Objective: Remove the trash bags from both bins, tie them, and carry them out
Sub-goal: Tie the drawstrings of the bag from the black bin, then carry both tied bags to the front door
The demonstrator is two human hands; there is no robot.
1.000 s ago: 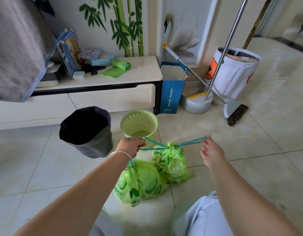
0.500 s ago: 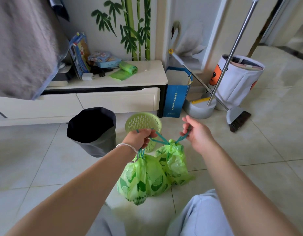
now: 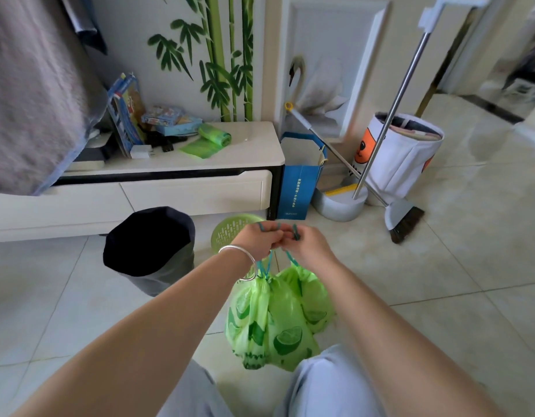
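Observation:
Two green lime-print trash bags hang in front of my knees: the nearer one (image 3: 261,320) under my left hand, the other (image 3: 316,299) just behind it to the right. My left hand (image 3: 260,239) and my right hand (image 3: 308,246) meet above them, fingertips touching, both closed on the teal drawstrings (image 3: 267,264). A silver bangle sits on my left wrist. The grey bin (image 3: 150,249) with a black liner stands on the floor to the left. The small green basket bin (image 3: 230,230) stands behind my hands, partly hidden.
A low white cabinet (image 3: 170,188) runs along the wall, with a roll of green bags (image 3: 213,135), books and boxes on top. To the right stand a blue paper bag (image 3: 299,182), a dustpan and broom (image 3: 406,221) and a white fabric basket (image 3: 407,155). Tiled floor extends right.
My right hand swung in from the right to meet my left hand. The drawstrings went from stretched wide to gathered, and both bags rose off the floor and hang together.

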